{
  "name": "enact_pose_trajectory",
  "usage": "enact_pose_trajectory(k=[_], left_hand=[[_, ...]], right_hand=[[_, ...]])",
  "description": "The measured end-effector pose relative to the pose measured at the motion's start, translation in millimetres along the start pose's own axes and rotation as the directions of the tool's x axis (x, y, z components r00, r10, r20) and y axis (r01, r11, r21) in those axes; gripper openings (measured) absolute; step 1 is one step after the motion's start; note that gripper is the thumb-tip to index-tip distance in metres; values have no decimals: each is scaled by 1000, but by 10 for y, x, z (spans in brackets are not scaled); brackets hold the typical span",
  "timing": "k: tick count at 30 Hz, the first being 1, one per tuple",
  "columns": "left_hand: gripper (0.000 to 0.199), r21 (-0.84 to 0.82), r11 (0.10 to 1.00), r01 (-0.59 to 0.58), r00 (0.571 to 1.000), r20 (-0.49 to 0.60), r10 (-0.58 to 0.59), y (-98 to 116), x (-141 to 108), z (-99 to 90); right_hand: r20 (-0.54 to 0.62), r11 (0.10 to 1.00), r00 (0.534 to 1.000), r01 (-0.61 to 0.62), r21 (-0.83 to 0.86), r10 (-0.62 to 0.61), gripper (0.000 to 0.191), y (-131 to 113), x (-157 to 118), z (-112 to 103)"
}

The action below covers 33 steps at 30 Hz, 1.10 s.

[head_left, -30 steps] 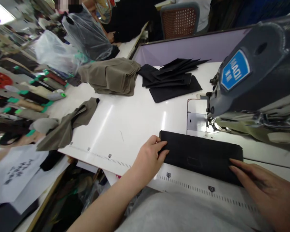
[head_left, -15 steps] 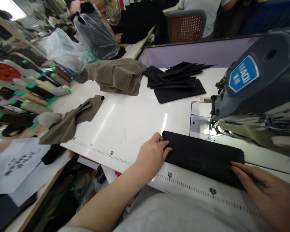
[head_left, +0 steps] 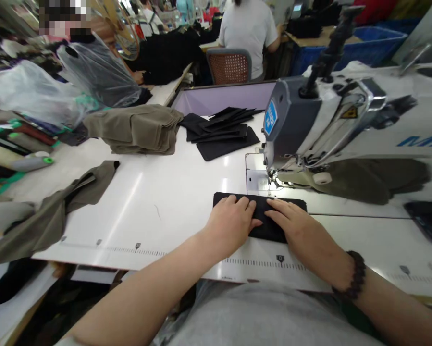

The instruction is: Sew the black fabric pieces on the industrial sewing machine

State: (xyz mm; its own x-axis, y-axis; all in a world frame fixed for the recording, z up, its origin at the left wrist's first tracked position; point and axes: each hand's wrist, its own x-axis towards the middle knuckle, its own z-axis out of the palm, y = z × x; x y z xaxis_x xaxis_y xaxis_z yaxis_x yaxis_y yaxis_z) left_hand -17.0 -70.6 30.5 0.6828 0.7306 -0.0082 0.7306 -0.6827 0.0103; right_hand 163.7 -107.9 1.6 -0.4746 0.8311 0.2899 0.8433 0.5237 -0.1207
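Observation:
A folded black fabric piece (head_left: 269,232) lies flat on the white sewing table, just in front of the sewing machine's (head_left: 293,125) needle area. My left hand (head_left: 230,222) rests palm down on its left part, fingers stretched forward and thumb out to the side. On the right part lies my right hand (head_left: 300,228), its fingers extended toward the middle of the cloth. Both hands press on the fabric from above, and they cover much of it. The presser foot (head_left: 272,179) is just beyond the fabric's far edge.
Behind are a stack of olive-brown fabric pieces (head_left: 136,129) and a pile of black pieces (head_left: 226,132). More olive cloth (head_left: 67,202) hangs over the table's left edge. Thread spools (head_left: 31,163) lie at left. A person (head_left: 248,36) sits beyond the purple partition (head_left: 225,98).
My hands have come closer together, from the ends of the black fabric onto its top, and now lie flat. The view has turned right, showing more of the sewing machine.

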Motion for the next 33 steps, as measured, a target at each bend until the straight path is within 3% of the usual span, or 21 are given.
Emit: enact_pose_trajectory(k=[4,8,11,19,22,26,29,31,33], left_hand=[[42,39,999,-11,994,-105,15,114,17,177],[48,57,998,-32,979,-198,43,172,-33,413],[51,57,998,-21,984,-174,31,179,-71,476],[72,79,992,100,995,-11,-99,-152,-286,379],[63,103,984,144,989,-33,-141,-290,-429,383],[53,126,984,125,985,-131,-109,-334,-509,319],[39,112,993,24,988,-153,-6,-383,-422,236],[38,78,994,-76,992,-92,83,-458,-269,204],[37,44,994,-101,994,-34,103,-539,-40,200]], right_hand=[[38,999,999,-37,2,37,22,-41,-23,42],[61,995,996,-66,-77,70,36,-99,-78,86],[111,992,989,-88,-92,98,39,-112,-113,103],[136,996,988,-70,-60,78,50,-7,-214,104],[120,997,990,-63,-50,69,53,27,-242,103],[92,998,995,-34,-60,39,53,102,-333,53],[69,998,997,21,-54,-17,42,180,-386,-40],[61,997,996,66,-27,-64,34,228,-345,-117],[78,993,990,117,-1,-117,29,273,-226,-184]])
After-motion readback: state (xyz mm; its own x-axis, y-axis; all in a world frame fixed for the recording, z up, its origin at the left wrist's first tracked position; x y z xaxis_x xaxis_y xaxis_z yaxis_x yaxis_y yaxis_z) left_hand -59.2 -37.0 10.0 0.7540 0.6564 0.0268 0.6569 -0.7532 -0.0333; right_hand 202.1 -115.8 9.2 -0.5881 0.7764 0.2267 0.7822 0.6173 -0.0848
